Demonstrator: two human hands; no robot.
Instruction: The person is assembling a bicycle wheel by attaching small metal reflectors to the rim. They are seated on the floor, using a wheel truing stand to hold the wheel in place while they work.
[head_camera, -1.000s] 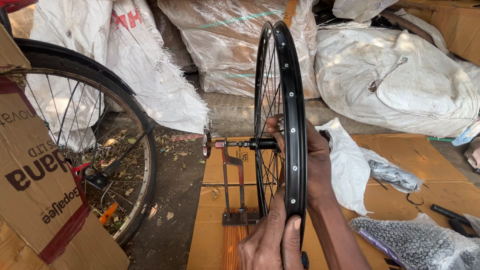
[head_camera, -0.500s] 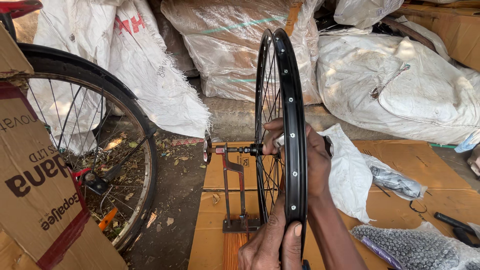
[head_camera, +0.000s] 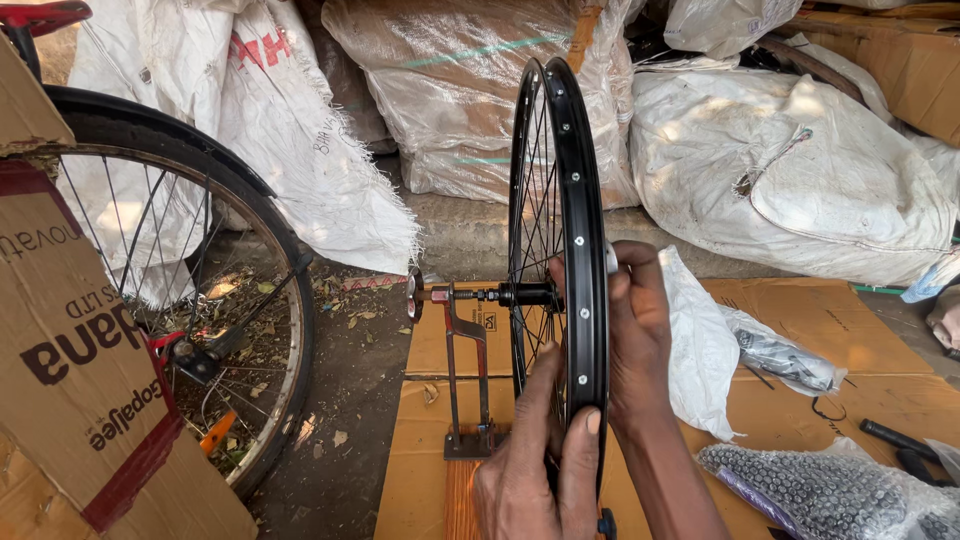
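From the head camera I see a bare black bicycle rim (head_camera: 585, 200) standing upright on a red truing stand (head_camera: 466, 370), its axle resting in the stand above flattened cardboard (head_camera: 440, 340) on the ground. My left hand (head_camera: 540, 470) is closed on the rim's lower edge, fingers pinching it, while my right hand (head_camera: 635, 340) wraps round the rim near the hub, fingers curled shut on it. To the left stands a tyred bicycle wheel (head_camera: 200, 290); white woven sacks (head_camera: 790, 170) lie behind, and a bag of small metal parts (head_camera: 820, 490) sits at lower right.
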